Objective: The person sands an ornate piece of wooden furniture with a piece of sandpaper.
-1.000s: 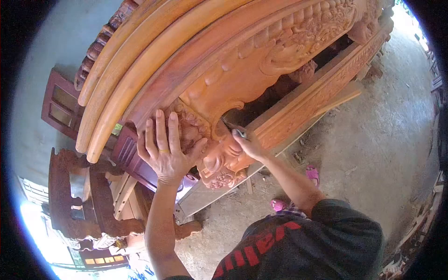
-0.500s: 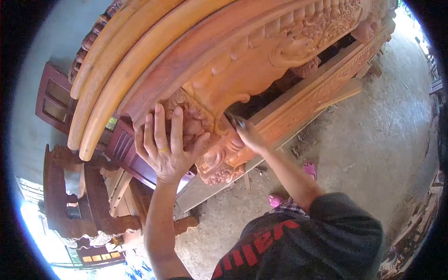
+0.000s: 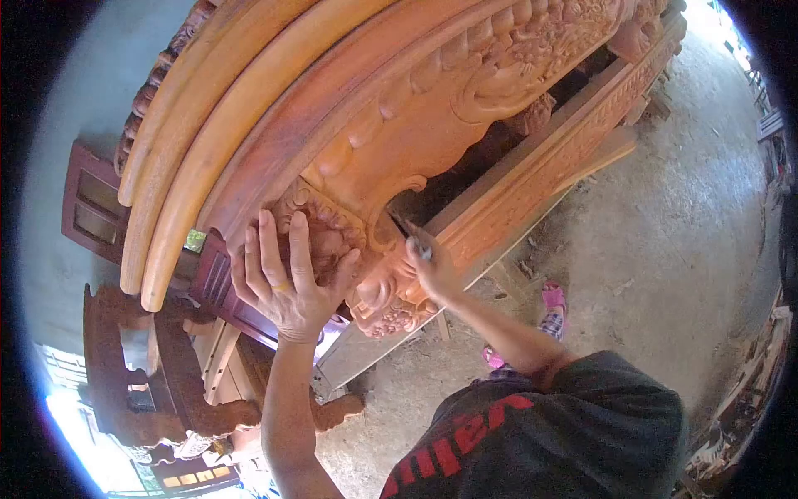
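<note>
A large piece of carved reddish-brown wooden furniture fills the upper middle, with rounded relief and scrollwork. My left hand lies with fingers spread over the carved corner block, a yellow ring on one finger. Nothing is gripped in it. To its right, my right hand is closed around a slim dark tool with a shiny end by the thumb. The tool reaches the carved leg beside the dark opening; its exact kind and its tip cannot be made out.
Long curved yellowish wooden rails sweep across the upper left. A dark wooden frame stands at lower left, near purple-red shutters. Below the furniture lies a concrete floor, with wood scraps along the right edge. My feet wear pink sandals.
The view has shifted a little, so the furniture sits further left. My right hand has turned and moved slightly down, showing more of the dark tool. My left hand stays on the corner carving.
</note>
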Motion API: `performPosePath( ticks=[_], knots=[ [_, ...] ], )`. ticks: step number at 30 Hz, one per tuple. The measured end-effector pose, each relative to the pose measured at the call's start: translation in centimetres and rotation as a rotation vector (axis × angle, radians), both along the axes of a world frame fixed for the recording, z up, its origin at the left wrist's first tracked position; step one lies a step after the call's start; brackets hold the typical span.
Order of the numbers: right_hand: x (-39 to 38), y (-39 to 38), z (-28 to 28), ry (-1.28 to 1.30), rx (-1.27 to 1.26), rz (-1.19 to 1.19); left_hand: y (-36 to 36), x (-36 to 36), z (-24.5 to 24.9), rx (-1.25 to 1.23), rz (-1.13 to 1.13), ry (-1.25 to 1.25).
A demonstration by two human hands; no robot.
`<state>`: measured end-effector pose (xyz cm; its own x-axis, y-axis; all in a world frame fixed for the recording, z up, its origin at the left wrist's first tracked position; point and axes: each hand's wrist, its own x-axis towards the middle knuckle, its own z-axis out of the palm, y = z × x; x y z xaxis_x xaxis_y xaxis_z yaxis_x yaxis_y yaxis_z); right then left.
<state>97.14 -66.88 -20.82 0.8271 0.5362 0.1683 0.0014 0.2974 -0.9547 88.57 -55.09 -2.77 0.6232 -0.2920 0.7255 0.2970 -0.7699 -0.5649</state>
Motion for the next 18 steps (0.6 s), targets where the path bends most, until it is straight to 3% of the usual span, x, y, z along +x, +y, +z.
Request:
performPosePath(
  ticks=[2, 4, 9, 11, 12, 14, 15, 17, 18],
  knots=[
    [-2.1, 0.3, -1.5, -0.008, -0.054, -0.090, 0.0, -0.1, -0.3, -0.016, 0.015, 0.011],
    [-4.2, 1.9, -2.7, -0.602, -0.323, -0.629, -0.1, -0.2, -0.6, -0.026, 0.028, 0.018],
    [-8.1, 2.3, -6.8, -0.825, -0.275, -0.438, -0.3, -0.1, -0.6, 0.002, 0.041, 0.007],
    [-11.0, 3.1, -8.1, -1.102, -0.126, -0.158, -0.3, 0.0, -0.6, 0.009, 0.023, 0.008],
    [-11.7, 2.9, -8.2, -1.108, -0.128, -0.169, -0.3, 0.0, -0.6, 0.010, 0.027, 0.002],
    [-12.9, 2.0, -6.9, -1.068, -0.075, 0.117, -0.3, -0.1, -0.7, 0.010, 0.034, 0.000],
    [-12.2, 1.9, -6.6, -1.072, -0.074, 0.117, -0.5, -0.1, -0.7, 0.009, 0.043, -0.004],
    [-8.7, 1.6, -5.7, -1.391, -0.204, -0.171, -0.7, -0.2, -0.6, 0.008, 0.061, -0.012],
    [-6.6, 0.6, -5.0, -1.365, -0.219, -0.225, -0.7, -0.2, -0.6, -0.011, 0.055, -0.002]
  ],
)
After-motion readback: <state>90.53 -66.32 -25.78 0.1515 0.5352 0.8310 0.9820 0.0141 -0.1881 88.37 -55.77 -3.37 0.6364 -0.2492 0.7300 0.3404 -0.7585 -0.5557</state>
